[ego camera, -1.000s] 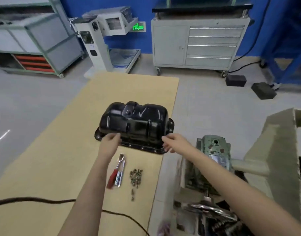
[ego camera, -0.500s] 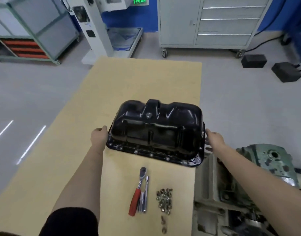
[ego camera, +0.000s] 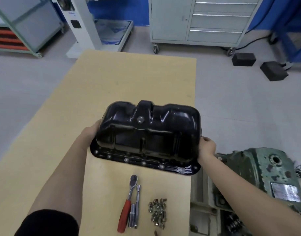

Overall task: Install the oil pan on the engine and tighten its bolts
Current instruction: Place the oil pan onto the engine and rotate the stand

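One black pan (ego camera: 150,133), gripped at its ends by left hand (ego camera: 91,133) and right hand (ego camera: 206,148). One ratchet (ego camera: 127,203); one bolt pile (ego camera: 157,212); one engine (ego camera: 258,181).

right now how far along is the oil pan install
Early. Done: only the pickup. In hand: the left hand and right hand hold the glossy black stamped-metal oil pan by its ends above the tan board. Left: seating it on the green engine, then the bolts and red-handled ratchet, both untouched.
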`<state>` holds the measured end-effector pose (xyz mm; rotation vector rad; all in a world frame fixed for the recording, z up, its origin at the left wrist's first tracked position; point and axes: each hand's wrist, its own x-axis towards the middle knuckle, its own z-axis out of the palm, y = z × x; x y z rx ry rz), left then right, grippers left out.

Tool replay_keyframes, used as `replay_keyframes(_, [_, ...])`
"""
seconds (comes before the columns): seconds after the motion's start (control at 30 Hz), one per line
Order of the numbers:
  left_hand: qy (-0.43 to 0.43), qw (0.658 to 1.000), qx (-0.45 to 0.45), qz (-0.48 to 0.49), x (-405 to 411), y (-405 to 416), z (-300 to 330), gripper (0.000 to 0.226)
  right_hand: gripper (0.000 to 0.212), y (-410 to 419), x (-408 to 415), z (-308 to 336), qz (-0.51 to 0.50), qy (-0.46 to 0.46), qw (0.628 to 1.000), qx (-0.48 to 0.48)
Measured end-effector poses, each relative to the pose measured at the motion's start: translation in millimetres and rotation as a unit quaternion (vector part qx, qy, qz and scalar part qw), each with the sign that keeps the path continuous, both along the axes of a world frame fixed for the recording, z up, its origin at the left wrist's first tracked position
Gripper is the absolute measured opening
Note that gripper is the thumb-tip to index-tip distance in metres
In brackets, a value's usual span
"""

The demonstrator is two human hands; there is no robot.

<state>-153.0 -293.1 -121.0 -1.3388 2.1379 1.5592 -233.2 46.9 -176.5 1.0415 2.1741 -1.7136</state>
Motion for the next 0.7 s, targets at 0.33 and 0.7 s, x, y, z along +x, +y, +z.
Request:
replay_keyframes(0.33, [-0.032,0.999,0.000,0.010,0,36,31,0.042,0.029,8,-17,28,0.115,0.013,0.993,0.027])
replay_keyframes(0.7, [0.082,0.987,0.130,-0.046,-6,35,47,0.032,0.026,16,-34,33,0.112,-0.053,0.992,-0.034])
